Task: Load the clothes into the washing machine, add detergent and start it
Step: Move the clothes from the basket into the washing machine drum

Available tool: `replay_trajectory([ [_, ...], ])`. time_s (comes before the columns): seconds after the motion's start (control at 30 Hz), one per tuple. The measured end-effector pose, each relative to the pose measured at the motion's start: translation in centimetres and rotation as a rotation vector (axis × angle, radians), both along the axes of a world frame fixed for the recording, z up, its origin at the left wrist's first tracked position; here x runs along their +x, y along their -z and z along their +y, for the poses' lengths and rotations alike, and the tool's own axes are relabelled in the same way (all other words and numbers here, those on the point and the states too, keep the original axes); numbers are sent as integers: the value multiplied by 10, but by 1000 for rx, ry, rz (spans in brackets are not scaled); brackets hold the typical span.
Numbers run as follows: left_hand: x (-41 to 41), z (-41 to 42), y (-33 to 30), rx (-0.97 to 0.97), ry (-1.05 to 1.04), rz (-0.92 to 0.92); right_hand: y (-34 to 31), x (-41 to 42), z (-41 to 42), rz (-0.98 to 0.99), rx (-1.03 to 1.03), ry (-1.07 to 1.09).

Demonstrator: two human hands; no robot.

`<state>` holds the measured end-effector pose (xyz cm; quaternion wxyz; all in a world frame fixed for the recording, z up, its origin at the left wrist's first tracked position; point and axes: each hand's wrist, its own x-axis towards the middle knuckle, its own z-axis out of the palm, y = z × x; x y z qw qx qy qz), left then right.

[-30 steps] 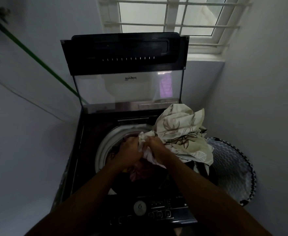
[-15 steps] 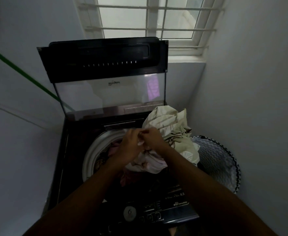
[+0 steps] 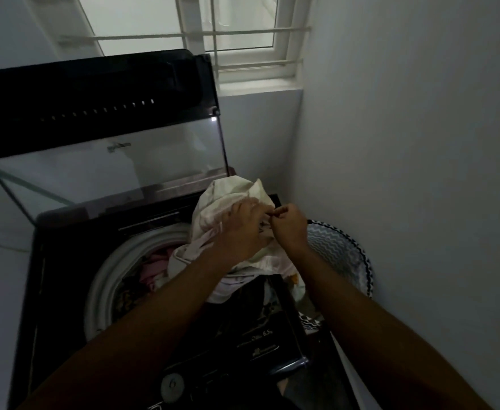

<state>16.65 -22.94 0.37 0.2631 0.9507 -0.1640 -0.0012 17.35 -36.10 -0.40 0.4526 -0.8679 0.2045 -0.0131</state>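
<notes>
**A:** What is nearest the camera?

**B:** Two bare forearms reach in from 5 and 7 o'clock over a dark top-loading washing machine (image 3: 62,279). Its control panel (image 3: 242,353) lies at 6 o'clock, with a round dial (image 3: 172,384) marked 6.

**A:** And the tub?

**B:** The pale drum rim (image 3: 109,270) curves at about 8 o'clock of centre. Inside it sit clothes, among them a pink garment (image 3: 154,269) and something dark and patterned beside it.

**A:** Where are the hands?

**B:** Just above centre, meeting over a bundle of cream fabric (image 3: 228,199) heaped on the machine's right edge, half over the drum. The left hand (image 3: 244,232) lies on the bundle, fingers curled into the cloth. The right hand (image 3: 290,227) is closed, fingertips pinched on a fold at the bundle's 3 o'clock side; the two hands touch or nearly touch there.

**A:** What is to the right?

**B:** A laundry basket (image 3: 349,255) with a zigzag pattern, at 3 o'clock, wedged between the machine and the white wall.

**A:** Farther back?

**B:** The lid (image 3: 100,143) stands raised at 10 to 11 o'clock, glass below, a dark band above. At 12 o'clock a barred window (image 3: 236,37) lets in pale light.
</notes>
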Motion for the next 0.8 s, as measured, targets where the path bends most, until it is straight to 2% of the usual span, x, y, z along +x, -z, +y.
replay_trajectory([
  [0.07, 3, -11, 3, 216, 20, 66, 25, 2, -14, 136, 23, 53],
  [0.13, 2, -15, 13, 350, 61, 200, 55, 1, -24, 252, 117, 91],
  [0.2, -1, -15, 22, 403, 73, 288, 66, -8, -27, 312, 209, 119],
  [0.37, -5, -19, 25, 439, 68, 227, 59, -15, -23, 418, 498, 80],
  [0.5, 0, -22, 24, 419, 64, 176, 47, -6, -20, 434, 426, -36],
  [0.63, -2, -23, 25, 374, 33, 163, 45, -2, -16, 451, 290, 26],
  [0.8, -20, -5, 24, 282, -10, 111, 38, -5, -6, 349, 226, 146],
])
